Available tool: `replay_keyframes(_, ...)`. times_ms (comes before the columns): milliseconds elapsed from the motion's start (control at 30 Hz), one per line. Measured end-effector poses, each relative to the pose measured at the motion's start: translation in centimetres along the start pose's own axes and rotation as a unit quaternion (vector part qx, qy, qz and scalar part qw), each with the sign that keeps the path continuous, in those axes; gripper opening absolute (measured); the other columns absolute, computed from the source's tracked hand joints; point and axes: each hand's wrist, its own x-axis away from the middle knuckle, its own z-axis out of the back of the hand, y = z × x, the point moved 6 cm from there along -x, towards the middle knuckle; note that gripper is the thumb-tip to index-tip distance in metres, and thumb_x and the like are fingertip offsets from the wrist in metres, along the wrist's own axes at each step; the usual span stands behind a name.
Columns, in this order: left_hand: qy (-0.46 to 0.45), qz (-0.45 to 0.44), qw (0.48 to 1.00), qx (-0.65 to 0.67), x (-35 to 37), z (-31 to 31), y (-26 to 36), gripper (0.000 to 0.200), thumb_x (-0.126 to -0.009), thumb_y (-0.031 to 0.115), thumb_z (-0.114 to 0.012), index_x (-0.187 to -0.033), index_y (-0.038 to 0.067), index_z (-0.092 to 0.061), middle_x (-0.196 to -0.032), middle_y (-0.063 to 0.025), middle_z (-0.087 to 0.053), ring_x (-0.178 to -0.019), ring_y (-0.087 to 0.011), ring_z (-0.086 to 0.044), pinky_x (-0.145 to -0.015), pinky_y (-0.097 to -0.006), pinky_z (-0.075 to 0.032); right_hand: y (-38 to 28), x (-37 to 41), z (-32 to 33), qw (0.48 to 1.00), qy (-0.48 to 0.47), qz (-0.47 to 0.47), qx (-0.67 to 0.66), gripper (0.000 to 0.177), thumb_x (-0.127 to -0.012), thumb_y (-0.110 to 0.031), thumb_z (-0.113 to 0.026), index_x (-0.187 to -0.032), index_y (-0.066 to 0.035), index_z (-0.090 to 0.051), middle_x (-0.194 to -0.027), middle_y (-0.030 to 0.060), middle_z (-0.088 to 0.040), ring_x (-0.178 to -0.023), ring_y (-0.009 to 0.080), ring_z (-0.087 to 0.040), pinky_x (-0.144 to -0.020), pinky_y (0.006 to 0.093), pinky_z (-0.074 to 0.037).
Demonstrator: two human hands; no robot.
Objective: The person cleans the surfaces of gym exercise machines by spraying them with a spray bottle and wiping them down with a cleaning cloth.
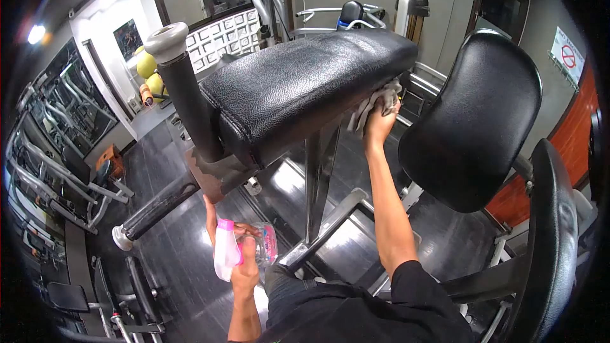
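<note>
My left hand [246, 257] is closed around a spray bottle [269, 244] with a pink and white trigger head and a clear body with a pink label. It is low, below the near end of a black padded cushion [305, 70]. Against the cushion's right underside, my right hand [381, 124] presses a crumpled grey cloth [375, 105]. Part of the cloth is hidden between the fingers and the pad. A black handle post [184, 89] with a grey end cap rises at the cushion's near left corner.
A black backrest pad [473, 121] stands close to the right of my right arm. Another black pad [553, 241] is at the far right. A foam-covered bar [159, 209] sticks out at lower left. Metal frame legs [337, 216] cross the dark floor. Gym machines line the left.
</note>
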Motion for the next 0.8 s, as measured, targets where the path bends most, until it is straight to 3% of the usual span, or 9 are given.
replay_keyframes(67, -0.004, 0.005, 1.0, -0.018, 0.0, 0.1, -0.2, 0.05, -0.088, 0.016, -0.056, -0.129, -0.001, -0.034, -0.082, -0.007, -0.05, -0.073, -0.0163, -0.054, -0.068, -0.0309, -0.046, 0.9, 0.5, -1.0, 0.991, 0.005, -0.072, -0.109, 0.036, -0.089, -0.011, -0.052, -0.122, 0.002, -0.045, -0.119, 0.017, -0.052, -0.109, 0.0236, -0.049, -0.094, 0.0324, -0.036)
replay_keyframes(133, 0.006, 0.014, 1.0, -0.02, -0.3, -0.5, 0.7, 0.046, -0.088, 0.015, -0.056, -0.126, 0.0, -0.036, -0.082, -0.007, -0.049, -0.073, -0.0165, -0.054, -0.068, -0.031, -0.046, 0.6, 3.5, -2.0, 0.985, -0.007, -0.089, -0.147, 0.041, -0.089, -0.012, -0.052, -0.126, 0.003, -0.042, -0.121, 0.0179, -0.051, -0.113, 0.0267, -0.047, -0.098, 0.0326, -0.033)
replay_keyframes(200, 0.012, 0.025, 0.999, -0.019, -0.3, -0.7, 0.8, 0.042, -0.088, 0.013, -0.055, -0.124, 0.0, -0.038, -0.082, -0.007, -0.049, -0.073, -0.0167, -0.054, -0.068, -0.0311, -0.046, -5.2, 8.8, -1.4, 0.992, -0.03, -0.05, -0.115, 0.043, -0.088, -0.01, -0.051, -0.126, 0.005, -0.04, -0.121, 0.0199, -0.05, -0.116, 0.0304, -0.046, -0.1, 0.0349, -0.032)
replay_keyframes(300, 0.017, 0.023, 0.999, -0.014, 0.0, -0.9, 0.7, 0.035, -0.087, 0.012, -0.055, -0.117, 0.001, -0.04, -0.083, -0.0074, -0.05, -0.073, -0.0172, -0.054, -0.068, -0.0307, -0.047, -11.2, 16.4, -0.9, 0.966, -0.216, 0.085, -0.116, 0.055, -0.072, -0.002, -0.055, -0.125, 0.004, -0.044, -0.114, 0.0184, -0.054, -0.108, 0.0302, -0.052, -0.097, 0.0377, -0.037)
replay_keyframes(400, 0.051, 0.036, 0.998, 0.0, 0.2, -0.9, 0.9, 0.028, -0.087, 0.01, -0.054, -0.111, 0.002, -0.042, -0.084, -0.0089, -0.051, -0.074, -0.018, -0.054, -0.068, -0.0312, -0.047, -15.9, 18.0, -0.5, 0.859, -0.448, 0.245, -0.028, 0.049, -0.056, -0.013, -0.071, -0.105, -0.011, -0.066, -0.088, 0.0119, -0.062, -0.074, 0.0289, -0.06, -0.063, 0.0374, -0.05)
replay_keyframes(500, 0.01, 0.03, 0.999, 0.026, 0.9, -0.3, -0.2, 0.04, -0.086, 0.003, -0.052, -0.123, 0.0, -0.036, -0.088, -0.0112, -0.05, -0.077, -0.0196, -0.056, -0.072, -0.0329, -0.049, -14.4, 14.1, 1.6, 0.913, -0.268, 0.294, -0.093, 0.035, -0.064, -0.015, -0.067, -0.098, -0.013, -0.063, -0.082, 0.0095, -0.063, -0.071, 0.0257, -0.061, -0.068, 0.0371, -0.05)
replay_keyframes(567, 0.008, 0.046, 0.998, 0.039, 0.9, -0.4, -0.4, 0.035, -0.086, 0.003, -0.052, -0.118, 0.0, -0.038, -0.091, -0.0125, -0.05, -0.077, -0.0196, -0.055, -0.072, -0.0331, -0.049, -8.4, 10.3, 3.4, 0.975, -0.152, 0.134, -0.088, 0.043, -0.078, -0.026, -0.062, -0.113, -0.002, -0.053, -0.114, 0.0178, -0.055, -0.107, 0.0246, -0.052, -0.089, 0.0361, -0.041)
replay_keyframes(633, 0.001, 0.044, 0.998, 0.035, 1.1, -0.5, -0.4, 0.034, -0.086, 0.003, -0.052, -0.116, 0.0, -0.038, -0.09, -0.0123, -0.05, -0.077, -0.0195, -0.055, -0.072, -0.0332, -0.049, -6.9, 5.7, 5.0, 0.999, 0.023, 0.027, -0.03, 0.049, -0.089, -0.012, -0.051, -0.133, 0.0, -0.034, -0.128, 0.017, -0.044, -0.121, 0.0279, -0.041, -0.105, 0.0372, -0.026)
replay_keyframes(800, -0.019, 0.025, 0.999, 0.044, 1.1, -0.9, -0.2, 0.032, -0.086, 0.003, -0.052, -0.115, 0.0, -0.039, -0.089, -0.0121, -0.05, -0.078, -0.0192, -0.055, -0.072, -0.0332, -0.049, -6.9, -6.8, 5.0, 0.994, 0.06, 0.032, -0.087, 0.046, -0.089, -0.015, -0.057, -0.13, -0.002, -0.041, -0.128, 0.0162, -0.047, -0.119, 0.0256, -0.044, -0.102, 0.0343, -0.03)
